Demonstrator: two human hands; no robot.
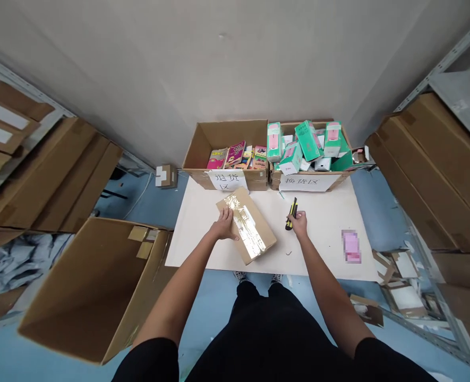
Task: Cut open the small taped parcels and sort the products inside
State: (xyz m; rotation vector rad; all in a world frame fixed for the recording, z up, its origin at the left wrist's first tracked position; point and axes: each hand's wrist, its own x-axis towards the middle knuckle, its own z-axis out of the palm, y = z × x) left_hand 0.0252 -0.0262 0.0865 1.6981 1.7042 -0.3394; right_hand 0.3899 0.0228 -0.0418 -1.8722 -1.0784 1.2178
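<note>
A taped brown cardboard box (261, 223) with a white label lies slanted on the white tabletop (322, 254). My left hand (223, 225) rests on its left side, fingers spread over the edge and nothing gripped. To the right of the box, my right hand (299, 223) grips a yellow and black utility knife (292, 215), apart from the box. The knife's tip points away from me; whether the blade is out is too small to tell.
At the table's back stand an open carton of booklets (229, 176) and another carton of green boxes (308, 181). A pixelated pink item (351, 246) lies at right. A large open carton (87, 286) stands left; shelves with cartons (429, 170) flank both sides.
</note>
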